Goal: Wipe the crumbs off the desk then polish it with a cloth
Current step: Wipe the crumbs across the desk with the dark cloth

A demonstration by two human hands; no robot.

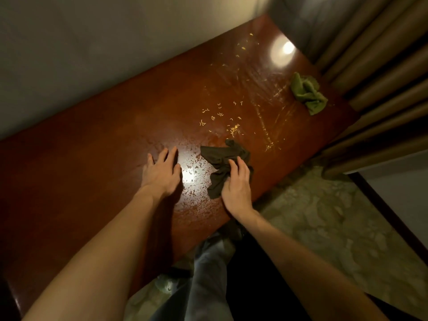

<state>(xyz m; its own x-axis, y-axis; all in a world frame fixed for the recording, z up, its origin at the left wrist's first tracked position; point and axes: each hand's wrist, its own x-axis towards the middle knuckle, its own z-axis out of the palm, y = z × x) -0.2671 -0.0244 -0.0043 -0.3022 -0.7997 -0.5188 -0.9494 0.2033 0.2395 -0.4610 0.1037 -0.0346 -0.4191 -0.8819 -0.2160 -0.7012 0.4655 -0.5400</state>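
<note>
The person leans over the reddish wooden desk (92, 140). The left hand (162, 170) lies flat on the wood, fingers spread, gripping nothing. The right hand (236, 181) presses down on a dark crumpled cloth (220, 158) near the front edge, fingers curled into its folds. Just beyond it lie scattered yellow crumbs (220, 117). A 2nd cloth, green (308, 91), sits bunched by the curtain (370, 66).
</note>
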